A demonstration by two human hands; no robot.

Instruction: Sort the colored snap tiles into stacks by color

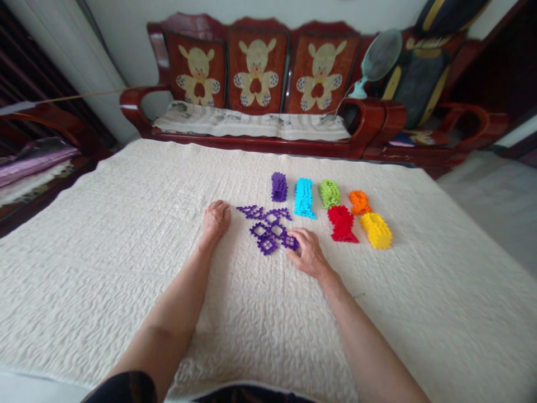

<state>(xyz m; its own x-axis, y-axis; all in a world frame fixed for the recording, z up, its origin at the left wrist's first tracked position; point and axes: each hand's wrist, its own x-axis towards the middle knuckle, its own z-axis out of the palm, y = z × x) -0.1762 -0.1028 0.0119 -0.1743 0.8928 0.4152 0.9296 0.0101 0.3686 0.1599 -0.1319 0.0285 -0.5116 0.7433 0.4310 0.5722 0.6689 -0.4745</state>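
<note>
Several flat purple toy building pieces (268,230) with notched edges lie loosely together on the quilted cover, some square with window-like openings, others triangular. My right hand (309,254) has its thumb and fingers around the edge of a purple square window piece (289,241) at the right of this group. To the left of the pieces, my left hand (217,218) rests on the cover with its fingers curled in, and nothing shows in it. Beyond stand stacks of interlocking pieces: purple (279,187), light blue (304,197), green (329,193), orange (359,202), red (342,224) and yellow (376,230).
The cream quilted cover (126,224) spreads over the wide surface before me. At its far edge stands a dark red wooden sofa (251,144) with bear-patterned cushions (255,70). A light green fan (381,55) is at the sofa's right arm.
</note>
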